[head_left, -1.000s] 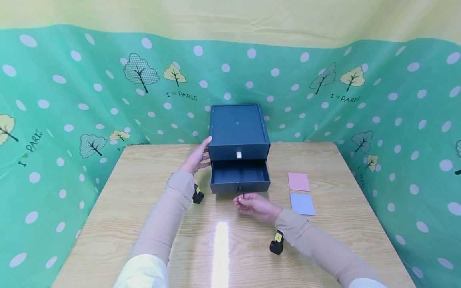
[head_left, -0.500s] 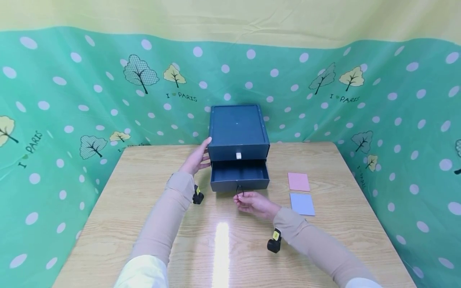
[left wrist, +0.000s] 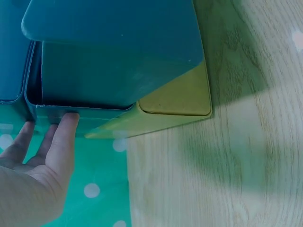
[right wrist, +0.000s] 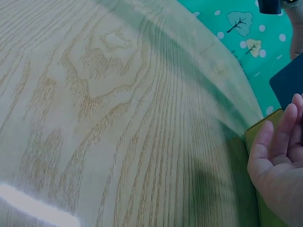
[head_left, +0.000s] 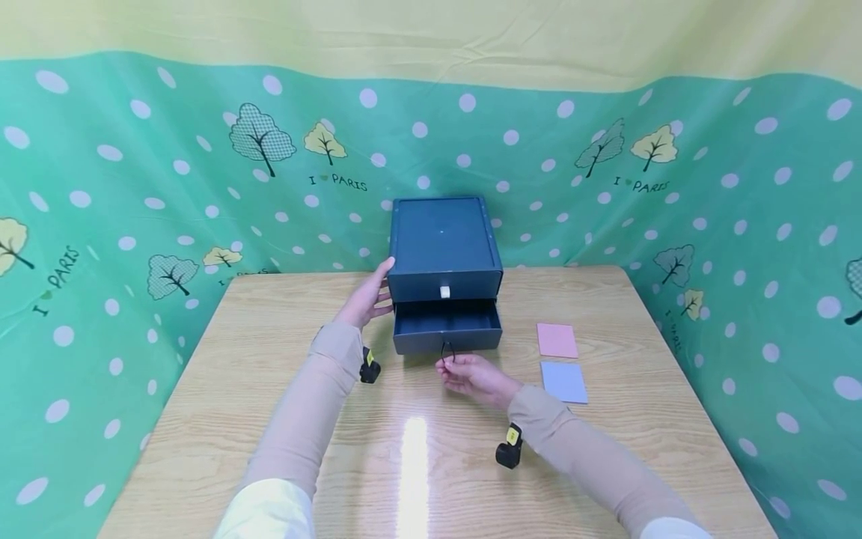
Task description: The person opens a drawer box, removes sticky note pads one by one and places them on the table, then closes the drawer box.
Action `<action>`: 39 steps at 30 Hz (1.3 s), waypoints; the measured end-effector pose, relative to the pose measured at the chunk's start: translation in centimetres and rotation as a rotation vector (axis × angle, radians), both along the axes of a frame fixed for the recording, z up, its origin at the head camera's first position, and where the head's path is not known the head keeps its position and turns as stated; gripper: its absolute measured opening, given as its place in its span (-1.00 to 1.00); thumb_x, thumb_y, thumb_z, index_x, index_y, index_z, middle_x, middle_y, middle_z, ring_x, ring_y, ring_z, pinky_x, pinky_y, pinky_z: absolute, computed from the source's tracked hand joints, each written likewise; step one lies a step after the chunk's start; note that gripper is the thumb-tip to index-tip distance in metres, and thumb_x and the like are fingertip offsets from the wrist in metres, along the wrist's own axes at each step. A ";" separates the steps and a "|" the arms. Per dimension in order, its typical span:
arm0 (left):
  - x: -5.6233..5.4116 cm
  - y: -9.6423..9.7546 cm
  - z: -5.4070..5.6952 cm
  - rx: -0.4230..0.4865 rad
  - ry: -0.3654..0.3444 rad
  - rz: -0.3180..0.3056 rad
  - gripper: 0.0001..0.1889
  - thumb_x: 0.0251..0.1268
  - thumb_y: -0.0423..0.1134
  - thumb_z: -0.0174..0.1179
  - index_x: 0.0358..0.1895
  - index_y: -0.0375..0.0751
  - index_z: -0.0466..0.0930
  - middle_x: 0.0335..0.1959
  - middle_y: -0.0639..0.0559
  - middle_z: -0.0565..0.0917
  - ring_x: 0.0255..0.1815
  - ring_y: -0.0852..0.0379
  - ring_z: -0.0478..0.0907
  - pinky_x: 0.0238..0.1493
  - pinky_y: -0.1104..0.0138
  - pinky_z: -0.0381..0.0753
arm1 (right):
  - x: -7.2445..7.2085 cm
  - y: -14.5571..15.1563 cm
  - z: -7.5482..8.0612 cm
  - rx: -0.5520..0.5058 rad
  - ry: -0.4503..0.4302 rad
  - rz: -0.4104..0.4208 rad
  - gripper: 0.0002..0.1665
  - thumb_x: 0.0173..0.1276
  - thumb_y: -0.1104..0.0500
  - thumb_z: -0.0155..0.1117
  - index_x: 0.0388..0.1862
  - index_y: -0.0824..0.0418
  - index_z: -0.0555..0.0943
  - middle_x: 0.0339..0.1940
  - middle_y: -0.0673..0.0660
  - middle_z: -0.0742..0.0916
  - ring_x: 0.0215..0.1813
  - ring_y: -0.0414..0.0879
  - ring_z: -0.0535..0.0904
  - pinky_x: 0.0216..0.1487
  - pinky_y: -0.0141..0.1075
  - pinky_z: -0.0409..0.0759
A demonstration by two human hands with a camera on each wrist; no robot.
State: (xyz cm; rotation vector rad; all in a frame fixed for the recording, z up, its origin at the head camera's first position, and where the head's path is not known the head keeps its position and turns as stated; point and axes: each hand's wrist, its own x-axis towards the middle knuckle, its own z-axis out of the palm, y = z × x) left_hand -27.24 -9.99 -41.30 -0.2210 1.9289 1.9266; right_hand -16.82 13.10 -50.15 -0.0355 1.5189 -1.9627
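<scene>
Nearest, two beige sleeves (head_left: 599, 457) are extending over the table (head_left: 236, 427), each wrist carrying a small black camera (head_left: 508, 453) whose yellow label is showing print too small to read.

The right hand (head_left: 477, 378) is pinching a thin black loop (head_left: 443, 352) between thumb and fingertips, its grip drawn together on the cord. The loop is hanging from the middle of the front of the drawer (head_left: 474, 342), which is standing partway out, below a second front. Judging by its thin walls, the drawer is promising to be light and fairly stiff, perhaps of board that could dent. The soft cord is serving well for pulling; for pushing, the flat front would be offering a better hold, near its centre.

To the right, a blue note (head_left: 564, 382) is lying just beyond that forearm, with a pink note (head_left: 557, 340) lying beyond it.

The left hand (head_left: 367, 296) is resting its extended fingers against the side of the cabinet (head_left: 441, 236), its grip spread and grasping nothing. Above the drawer, a white knob (head_left: 444, 292) is sticking out.

Behind everything, a green dotted cloth (head_left: 431, 135) is hanging, repeating "I PARIS" with a little heart before the city's name.
</scene>
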 end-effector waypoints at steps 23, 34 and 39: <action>0.0 0.0 0.2 0.017 0.001 -0.005 -0.13 0.26 0.34 -0.07 0.50 -0.10 -0.03 0.49 -0.20 0.06 0.45 -0.17 0.11 0.39 0.00 0.22 | -0.6 -1.0 0.4 0.008 -0.027 -0.091 -0.74 0.48 0.25 -0.03 0.02 0.31 0.54 -0.17 0.04 0.66 -0.02 -0.12 0.55 0.40 0.02 0.24; -0.2 0.1 -0.1 0.007 0.005 -0.001 -0.12 0.24 0.36 -0.07 0.50 -0.07 -0.02 0.48 -0.19 0.08 0.44 -0.16 0.14 0.38 0.02 0.25 | -1.1 -1.1 0.3 0.012 -0.015 -0.114 -0.71 0.47 0.23 -0.01 0.07 0.34 0.50 -0.18 0.03 0.65 -0.05 -0.16 0.55 0.41 0.04 0.21; -0.2 0.1 -0.1 0.004 0.004 -0.003 -0.13 0.23 0.37 -0.06 0.50 -0.05 0.00 0.48 -0.17 0.11 0.43 -0.14 0.16 0.36 0.02 0.27 | -1.4 -1.1 0.2 0.017 -0.030 -0.127 -0.69 0.48 0.23 -0.03 0.09 0.35 0.49 -0.22 -0.01 0.65 -0.04 -0.14 0.55 0.42 0.04 0.21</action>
